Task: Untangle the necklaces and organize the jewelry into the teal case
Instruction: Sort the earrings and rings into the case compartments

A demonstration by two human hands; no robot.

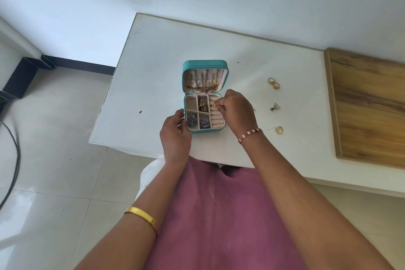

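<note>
1. On the white table (pixel 153 55), near its front edge, the small teal zip-round jewellery case (pixel 205 66) stands open. Its lid is tipped up at the far side so the thin gold and silver necklaces (pixel 206 84) can hang in a row from the hooks inside it, apparently separated already.

2. The right hand (pixel 237 108) hovers over the cream ring-roll column at the tray's right side, pinching a small gold ring (pixel 213 105) between thumb and fingertips. I'd say that grip is for pressing the band down into a slot.

3. The left hand (pixel 175 132) rests against the case's left wall, fingers loosely curved along it without closing round anything. It looks to be steadying the light box against the push.

4. The divided compartments already hold dark silver and bronze earrings (pixel 198 119), sorted apart from the rings.

5. To the right of the case, well apart, wait two gold rings (pixel 274 83), a small triangular pendant piece (pixel 275 107) and a further gold ring (pixel 279 130), spread out, probably for easy picking. By my reckoning the task is past halfway.

6. A wooden board (pixel 368 105) lies on the table at the far right.
</note>
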